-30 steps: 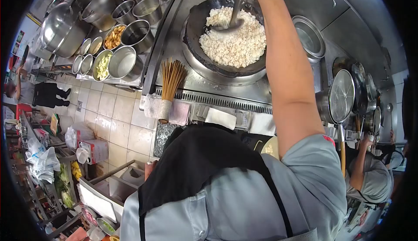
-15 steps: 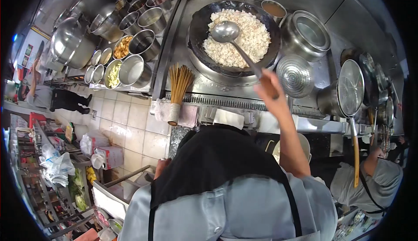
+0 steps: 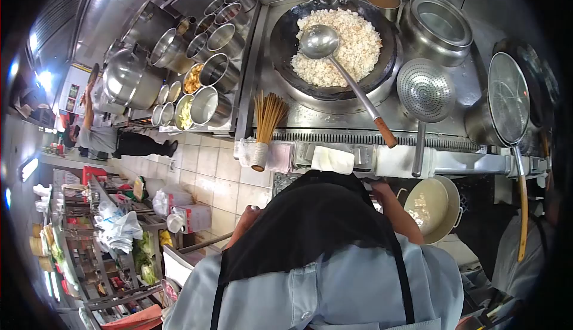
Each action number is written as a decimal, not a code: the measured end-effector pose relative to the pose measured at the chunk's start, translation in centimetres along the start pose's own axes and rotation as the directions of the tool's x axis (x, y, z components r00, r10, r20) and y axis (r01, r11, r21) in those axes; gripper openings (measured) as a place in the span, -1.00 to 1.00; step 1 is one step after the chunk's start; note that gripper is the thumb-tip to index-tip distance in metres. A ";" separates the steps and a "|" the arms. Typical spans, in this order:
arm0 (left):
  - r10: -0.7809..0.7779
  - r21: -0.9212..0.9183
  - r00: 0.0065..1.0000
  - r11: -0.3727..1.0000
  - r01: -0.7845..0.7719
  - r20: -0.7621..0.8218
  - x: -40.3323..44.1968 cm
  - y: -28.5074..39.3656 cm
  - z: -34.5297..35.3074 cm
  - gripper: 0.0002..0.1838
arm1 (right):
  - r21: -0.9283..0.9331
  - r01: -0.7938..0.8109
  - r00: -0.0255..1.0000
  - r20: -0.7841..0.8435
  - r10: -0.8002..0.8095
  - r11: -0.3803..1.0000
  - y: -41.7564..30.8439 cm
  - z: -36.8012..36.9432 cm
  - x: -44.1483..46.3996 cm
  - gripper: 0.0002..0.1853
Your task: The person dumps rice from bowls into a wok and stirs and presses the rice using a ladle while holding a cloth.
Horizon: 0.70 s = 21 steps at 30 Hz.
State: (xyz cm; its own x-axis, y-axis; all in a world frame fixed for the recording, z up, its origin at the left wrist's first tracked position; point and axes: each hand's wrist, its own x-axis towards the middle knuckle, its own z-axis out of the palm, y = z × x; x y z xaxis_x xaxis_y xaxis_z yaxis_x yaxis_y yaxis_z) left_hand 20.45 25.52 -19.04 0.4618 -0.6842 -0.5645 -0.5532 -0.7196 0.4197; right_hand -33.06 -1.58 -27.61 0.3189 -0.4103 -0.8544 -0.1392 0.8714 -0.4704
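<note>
A black wok (image 3: 285, 46) on the stove holds a heap of cooked rice (image 3: 358, 43). Across it lies a ladle (image 3: 320, 42), bowl down on the rice, its wooden handle reaching over the front rim with no hand on it. My right hand (image 3: 383, 191) is low at the stove's front edge, below the folded white cloths; its fingers are mostly hidden. At my left side, my left hand (image 3: 250, 212) shows only in part beside the black apron, and what its fingers do is unclear. A perforated skimmer (image 3: 426, 90) rests right of the wok.
A bamboo brush (image 3: 268, 124) lies at the stove's left corner. Metal containers (image 3: 212, 106) with chopped ingredients stand left. A lidded pot (image 3: 439, 28) is behind right, a mesh strainer (image 3: 508, 97) farther right. Below is a large bowl (image 3: 444, 216). Another person (image 3: 128, 142) stands far left.
My right hand has let go of the ladle and drawn back to the stove's front edge. The ladle stays in the wok. The view has shifted, and my left hand shows a little more.
</note>
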 end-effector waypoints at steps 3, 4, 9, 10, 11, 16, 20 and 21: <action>-0.141 -0.078 0.989 0.986 0.145 0.050 -4.7 6.0 -2.8 -0.27 | 0.107 0.032 0.998 0.055 -0.038 0.994 1.0 -1.2 5.1 -0.39; -0.123 -0.065 0.992 0.990 0.125 0.037 -5.6 5.7 -2.9 -0.28 | 0.182 0.084 0.982 0.150 -0.112 0.980 3.4 -2.9 9.1 -0.38; -0.087 -0.008 0.996 0.996 0.087 0.006 -11.5 1.8 -3.3 -0.31 | 0.829 -0.126 0.987 0.159 -0.015 0.544 5.2 -3.4 13.4 -0.48; -0.087 0.003 0.996 0.996 0.087 0.002 -12.5 1.2 -3.2 -0.31 | 0.843 -0.096 0.991 0.131 -0.029 0.529 5.0 -3.2 13.0 -0.54; -0.088 0.008 0.996 0.996 0.088 0.000 -13.3 0.5 -3.1 -0.32 | 0.856 -0.064 0.994 0.100 -0.044 0.513 4.6 -3.1 12.3 -0.59; -0.105 0.019 0.994 0.994 0.106 -0.029 -15.4 -1.4 -2.6 -0.34 | 0.904 0.012 0.990 0.051 -0.135 0.427 0.2 0.1 3.9 -0.67; -0.103 0.017 0.993 0.994 0.104 -0.065 -14.5 -1.7 -2.3 -0.37 | 0.794 0.195 0.957 -0.025 -0.290 0.576 5.1 -2.0 10.9 -0.66; -0.101 0.015 0.992 0.995 0.102 -0.076 -14.0 -1.4 -2.2 -0.37 | 0.554 0.389 0.905 -0.081 -0.417 0.736 6.4 -2.4 12.3 -0.67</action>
State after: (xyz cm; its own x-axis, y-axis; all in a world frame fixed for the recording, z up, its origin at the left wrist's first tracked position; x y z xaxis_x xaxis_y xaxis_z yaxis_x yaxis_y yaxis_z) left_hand 16.32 35.89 -10.13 0.5666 -0.6153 -0.5480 -0.5133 -0.7839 0.3495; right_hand -32.26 -1.70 -41.66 0.2705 -0.7568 -0.5951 0.5415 0.6307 -0.5559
